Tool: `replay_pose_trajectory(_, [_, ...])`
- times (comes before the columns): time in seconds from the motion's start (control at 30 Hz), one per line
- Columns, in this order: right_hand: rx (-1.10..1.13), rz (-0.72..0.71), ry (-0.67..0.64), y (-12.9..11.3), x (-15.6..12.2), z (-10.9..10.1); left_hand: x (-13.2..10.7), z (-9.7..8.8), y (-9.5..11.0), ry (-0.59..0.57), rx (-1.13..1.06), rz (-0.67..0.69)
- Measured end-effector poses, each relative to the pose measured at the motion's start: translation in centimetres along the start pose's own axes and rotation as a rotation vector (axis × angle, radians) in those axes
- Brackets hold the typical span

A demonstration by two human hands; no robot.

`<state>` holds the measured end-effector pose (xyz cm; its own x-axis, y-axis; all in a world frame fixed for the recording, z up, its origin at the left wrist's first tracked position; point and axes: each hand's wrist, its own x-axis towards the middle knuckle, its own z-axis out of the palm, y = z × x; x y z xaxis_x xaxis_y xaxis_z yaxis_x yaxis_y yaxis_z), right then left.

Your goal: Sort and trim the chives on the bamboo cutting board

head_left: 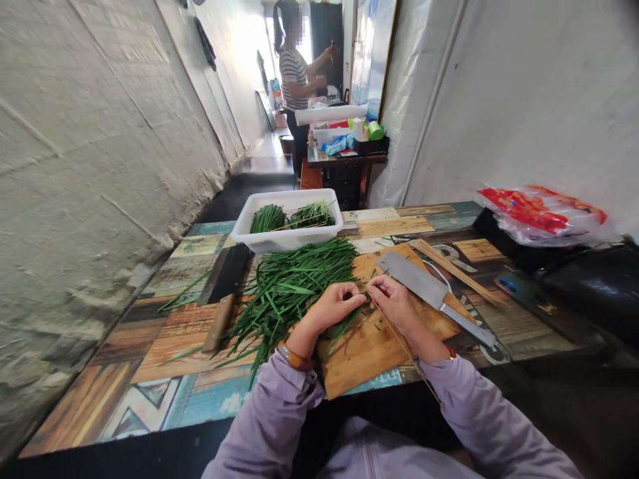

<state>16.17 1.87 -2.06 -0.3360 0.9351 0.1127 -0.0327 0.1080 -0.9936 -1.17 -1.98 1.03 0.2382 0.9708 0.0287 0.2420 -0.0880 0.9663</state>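
Note:
My left hand is closed around a small bunch of green chive leaves above a wooden cutting board. My right hand pinches a thin bamboo skewer that runs back toward my body, its tip meeting the leaves at my left fingers. A big loose pile of chives lies just left of my hands. A cleaver rests flat on the board to the right of my right hand.
A white tub holding bundled chives stands behind the pile. A second dark cleaver lies at the left. Spare skewers and a red-and-white plastic bag sit at the right. A person stands at a far table.

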Motion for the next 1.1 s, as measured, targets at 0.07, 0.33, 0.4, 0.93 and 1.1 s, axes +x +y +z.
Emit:
replay_pose_trajectory(0.07, [0.001, 0.006, 0.009, -0.2, 0.0, 0.0, 0.0, 0.1, 0.0, 0.0, -0.038, -0.025])
replay_pose_trajectory(0.33, [0.042, -0.006, 0.002, -0.7, -0.1, 0.0, 0.1, 0.2, 0.3, 0.046, -0.245, -0.013])
replay_pose_trajectory(0.4, [0.038, -0.024, 0.007, -0.4, 0.0, 0.0, 0.2, 0.2, 0.4, 0.063, -0.221, 0.017])
replay_pose_trajectory(0.93, [-0.031, -0.108, -0.016, -0.3, -0.4, -0.4, -1.2, 1.3, 3.6, 0.062, 0.253, -0.039])
replay_pose_trajectory(1.1, [-0.147, -0.221, 0.013, -0.4, -0.8, -0.8, -1.4, 2.9, 3.8, 0.085, 0.146, -0.091])
